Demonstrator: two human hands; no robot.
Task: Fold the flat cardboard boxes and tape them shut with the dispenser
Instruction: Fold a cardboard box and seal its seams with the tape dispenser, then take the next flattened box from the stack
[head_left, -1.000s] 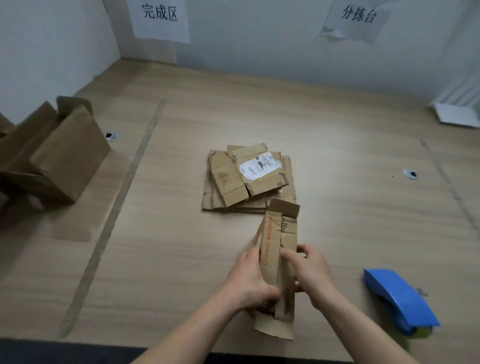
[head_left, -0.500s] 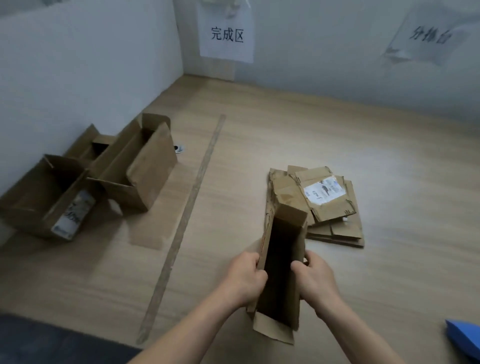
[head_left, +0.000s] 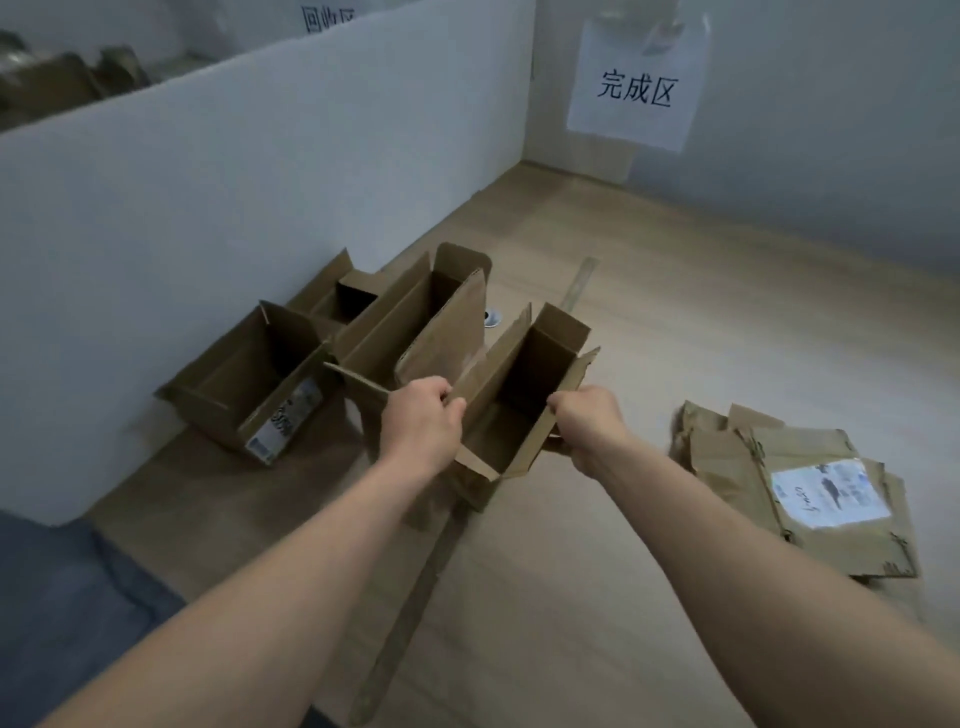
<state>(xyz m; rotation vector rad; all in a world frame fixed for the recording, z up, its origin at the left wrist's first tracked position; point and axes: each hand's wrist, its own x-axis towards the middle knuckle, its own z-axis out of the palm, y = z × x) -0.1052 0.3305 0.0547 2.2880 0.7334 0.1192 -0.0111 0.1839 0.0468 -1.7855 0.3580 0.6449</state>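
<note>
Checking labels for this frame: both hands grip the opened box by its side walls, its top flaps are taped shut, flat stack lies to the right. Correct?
Not quite. In the head view the held box is open at the top, flaps up, with no tape visible. The rest stands: left hand and right hand grip its side walls, and the flat stack lies to the right.

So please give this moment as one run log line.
left hand: grips opened box | right hand: grips same | flat stack: right | tape dispenser: unseen

The opened box (head_left: 519, 395) is plain brown. The flat stack (head_left: 795, 483) is brown with a white label (head_left: 826, 491). The wall sign (head_left: 636, 88) is white with black characters.
</note>
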